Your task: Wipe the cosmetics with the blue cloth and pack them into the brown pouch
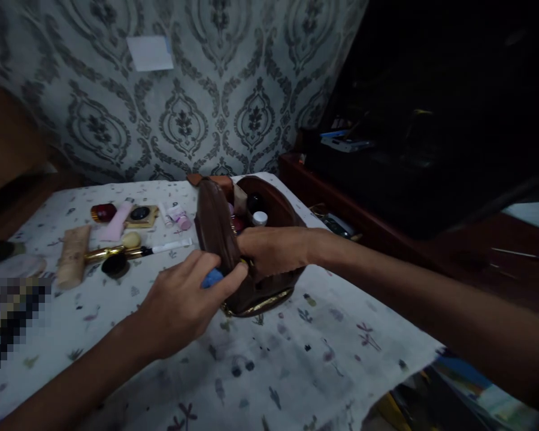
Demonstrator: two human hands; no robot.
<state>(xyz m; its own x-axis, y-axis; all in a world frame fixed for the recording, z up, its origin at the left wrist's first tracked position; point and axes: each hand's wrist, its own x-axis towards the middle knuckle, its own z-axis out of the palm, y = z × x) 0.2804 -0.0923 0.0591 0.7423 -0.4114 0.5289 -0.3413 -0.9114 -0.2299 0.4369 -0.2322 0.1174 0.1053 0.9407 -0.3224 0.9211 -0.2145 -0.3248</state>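
A brown zip-top cosmetic bag (218, 221) stands open on the cloth-covered table, its gold zip edge towards me. My left hand (184, 299) is closed on the bag's left side, thumb along the rim. A small blue thing (212, 278) shows between its thumb and forefinger; I cannot make out its kind. My right hand (272, 251) reaches down into the bag's mouth, and its fingers are hidden inside. Beyond that hand, a white-lidded jar (260, 218) and a dark round item (254, 202) sit in the bag.
Left of the bag lie a beige tube (73, 257), a pink tube (118, 221), a gold compact (141, 215), a dark round pot (114, 265), a white tube (173, 245) and other cosmetics. A patterned wall rises behind. Dark red furniture (305, 185) borders the table's right side.
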